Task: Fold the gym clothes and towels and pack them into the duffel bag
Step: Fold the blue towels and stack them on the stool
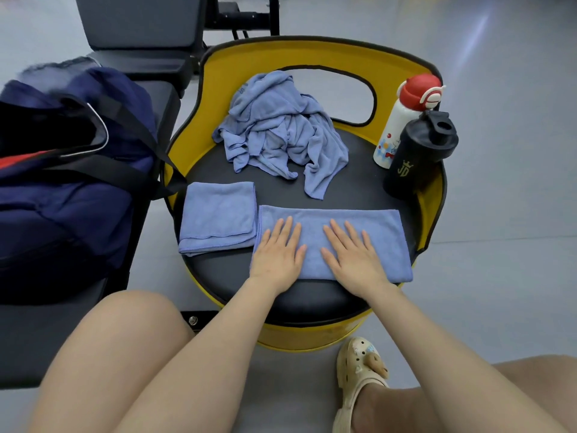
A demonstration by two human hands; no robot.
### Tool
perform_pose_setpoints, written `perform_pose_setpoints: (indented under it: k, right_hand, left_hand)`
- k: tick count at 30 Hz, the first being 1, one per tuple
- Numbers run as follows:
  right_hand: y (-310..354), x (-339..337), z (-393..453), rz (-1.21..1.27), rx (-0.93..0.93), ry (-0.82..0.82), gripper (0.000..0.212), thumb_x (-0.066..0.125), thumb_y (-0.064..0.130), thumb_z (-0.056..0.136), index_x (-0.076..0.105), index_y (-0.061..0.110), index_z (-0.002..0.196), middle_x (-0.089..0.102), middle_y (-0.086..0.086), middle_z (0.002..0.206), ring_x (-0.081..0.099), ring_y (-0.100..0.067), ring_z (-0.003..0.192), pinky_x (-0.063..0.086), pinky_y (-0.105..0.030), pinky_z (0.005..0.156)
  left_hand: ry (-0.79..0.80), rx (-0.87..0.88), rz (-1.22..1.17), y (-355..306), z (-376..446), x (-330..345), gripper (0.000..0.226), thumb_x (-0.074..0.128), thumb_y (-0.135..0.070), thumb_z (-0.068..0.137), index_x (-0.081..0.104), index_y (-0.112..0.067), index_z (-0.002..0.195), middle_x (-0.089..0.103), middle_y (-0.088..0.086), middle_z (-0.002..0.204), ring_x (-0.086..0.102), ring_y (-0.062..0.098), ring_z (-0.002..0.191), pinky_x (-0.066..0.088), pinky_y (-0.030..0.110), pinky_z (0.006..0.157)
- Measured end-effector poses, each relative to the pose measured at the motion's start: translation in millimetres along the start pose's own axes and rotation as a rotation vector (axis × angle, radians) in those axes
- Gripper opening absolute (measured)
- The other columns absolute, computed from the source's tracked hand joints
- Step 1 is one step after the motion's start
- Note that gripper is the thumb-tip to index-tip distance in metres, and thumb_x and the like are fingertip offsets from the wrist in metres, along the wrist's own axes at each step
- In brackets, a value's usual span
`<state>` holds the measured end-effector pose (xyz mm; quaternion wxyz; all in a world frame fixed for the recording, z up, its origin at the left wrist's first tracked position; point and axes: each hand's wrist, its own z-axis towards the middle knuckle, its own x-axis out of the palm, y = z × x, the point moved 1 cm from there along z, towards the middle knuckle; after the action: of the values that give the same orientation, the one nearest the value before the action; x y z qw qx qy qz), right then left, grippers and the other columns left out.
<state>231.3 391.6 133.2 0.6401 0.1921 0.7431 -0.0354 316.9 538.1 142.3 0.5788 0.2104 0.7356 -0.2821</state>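
Observation:
A long, half-folded blue towel (387,235) lies across the front of the black round seat (281,189). My left hand (278,257) and my right hand (354,260) both press flat on it, fingers straight. To its left lies a smaller folded blue towel (218,217). A crumpled heap of blue cloth (278,129) sits at the back of the seat. The navy duffel bag (71,182) stands open on a bench at the left, its black strap hanging toward the seat.
A white bottle with a red cap (402,120) and a black shaker bottle (418,154) stand at the seat's right edge. The yellow backrest (312,51) rings the seat. Gym equipment (140,32) stands behind. My knees and a beige clog (359,376) are below.

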Motion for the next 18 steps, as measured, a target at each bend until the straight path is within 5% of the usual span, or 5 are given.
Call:
perform_pose_setpoints:
  k: [5,8,12,18]
  right_hand:
    - [-8.5,-1.8,-3.9,-0.023,0.000,0.020,0.056,0.012,0.047,0.102,-0.006,0.030,0.153,-0.010,0.013,0.160,-0.015,-0.012,0.147,-0.012,-0.036,0.118]
    - [-13.4,-2.3,-5.5,-0.026,0.003,0.026,0.056,0.010,0.047,0.102,-0.008,0.030,0.152,-0.012,0.012,0.160,-0.017,-0.012,0.146,-0.012,-0.036,0.118]
    - [-24.1,-3.5,-9.1,-0.015,0.037,0.042,0.055,0.009,0.046,0.102,-0.010,0.030,0.152,-0.014,0.012,0.159,-0.019,-0.011,0.145,-0.013,-0.036,0.118]
    - [-25.9,-12.2,-10.6,-0.004,0.054,0.032,0.057,0.015,0.042,0.103,-0.005,0.025,0.154,-0.009,0.008,0.161,-0.015,-0.014,0.147,-0.011,-0.038,0.118]
  left_hand:
    - [-0.045,-0.065,-0.057,5.1,2.8,-8.1,0.054,0.021,-0.020,0.105,-0.007,-0.014,0.151,-0.005,0.001,0.160,-0.006,0.016,0.147,-0.001,0.032,0.119]
    - [-0.084,-0.134,-0.140,11.3,3.2,-14.7,0.061,0.033,-0.008,0.101,0.000,-0.015,0.152,0.003,0.004,0.160,0.008,0.022,0.146,0.016,0.033,0.117]
    - [-0.181,-0.204,-0.206,6.6,0.8,-23.1,0.047,0.044,-0.025,0.100,0.030,-0.009,0.142,0.040,0.009,0.139,0.039,0.024,0.126,0.037,0.033,0.097]
    - [-0.090,-0.384,-0.428,0.4,10.5,-26.6,0.054,0.058,-0.043,0.091,0.042,-0.002,0.123,0.050,0.013,0.124,0.048,0.029,0.116,0.043,0.038,0.090]
